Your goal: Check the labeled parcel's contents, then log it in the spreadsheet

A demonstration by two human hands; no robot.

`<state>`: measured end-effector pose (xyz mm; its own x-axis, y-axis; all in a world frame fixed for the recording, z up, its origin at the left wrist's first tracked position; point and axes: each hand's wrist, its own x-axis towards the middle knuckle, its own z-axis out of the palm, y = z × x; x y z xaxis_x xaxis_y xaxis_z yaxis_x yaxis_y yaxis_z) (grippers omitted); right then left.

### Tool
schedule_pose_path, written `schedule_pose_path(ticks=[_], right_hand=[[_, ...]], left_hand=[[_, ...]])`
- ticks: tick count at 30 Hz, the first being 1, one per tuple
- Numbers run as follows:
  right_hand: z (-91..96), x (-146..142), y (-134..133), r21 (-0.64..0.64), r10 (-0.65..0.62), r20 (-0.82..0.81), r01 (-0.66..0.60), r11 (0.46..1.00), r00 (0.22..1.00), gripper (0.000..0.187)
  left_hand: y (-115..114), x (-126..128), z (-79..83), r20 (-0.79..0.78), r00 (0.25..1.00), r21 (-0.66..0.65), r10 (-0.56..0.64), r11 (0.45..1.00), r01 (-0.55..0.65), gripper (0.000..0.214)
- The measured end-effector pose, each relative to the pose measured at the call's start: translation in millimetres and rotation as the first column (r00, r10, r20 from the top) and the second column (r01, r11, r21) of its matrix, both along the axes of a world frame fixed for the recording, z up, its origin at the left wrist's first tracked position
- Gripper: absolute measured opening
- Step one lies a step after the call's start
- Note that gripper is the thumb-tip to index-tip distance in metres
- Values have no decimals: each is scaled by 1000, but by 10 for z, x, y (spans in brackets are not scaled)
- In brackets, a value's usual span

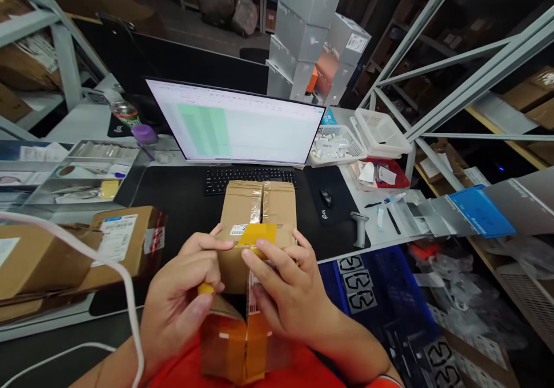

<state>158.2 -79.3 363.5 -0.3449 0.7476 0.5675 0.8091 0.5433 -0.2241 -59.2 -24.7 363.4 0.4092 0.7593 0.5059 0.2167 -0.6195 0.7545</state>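
A brown cardboard box [279, 198] is held in front of my red shirt, with clear tape along its centre seam. Across its face lies a strip of yellow tape [262, 234], partly over a white label. My right hand [289, 284] rests fingertips on the tape's near edge, its other fingers and thumb around the box's right side. At the box's left, my left hand [186, 287] is closed on a small yellow object [206, 288], mostly hidden by the fingers; its index finger touches the box. A near flap stands partly open over a dark gap.
A monitor [242, 125] and keyboard [216, 181] stand beyond the box. Opened cartons [125, 243] sit at left, behind a white cable [125, 275]. To the right are a mouse [326, 197], a scanner [359, 229], white baskets [340, 145] and a blue bin [404, 278].
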Motion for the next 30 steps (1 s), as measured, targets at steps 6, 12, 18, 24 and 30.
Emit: schedule_pose_path(ticks=[6,12,18,24,30], right_hand=[[11,17,-39,76,57,-1,-57,995,998,32],[16,118,2,73,184,-68,-179,981,981,25],[92,196,15,36,199,-13,-198,980,980,25],[45,161,381,64,169,-106,-163,985,980,13],[-305,289,920,-141,210,-402,-286,948,891,16]], left_hand=[[-234,-21,30,33,999,6,-19,1000,18,38],[-321,54,41,36,999,35,-29,999,28,31],[-249,135,82,-46,998,35,-42,998,43,18],[163,268,102,-94,992,-113,-83,991,73,39],[539,320,-128,-148,987,-315,-60,949,10,36]])
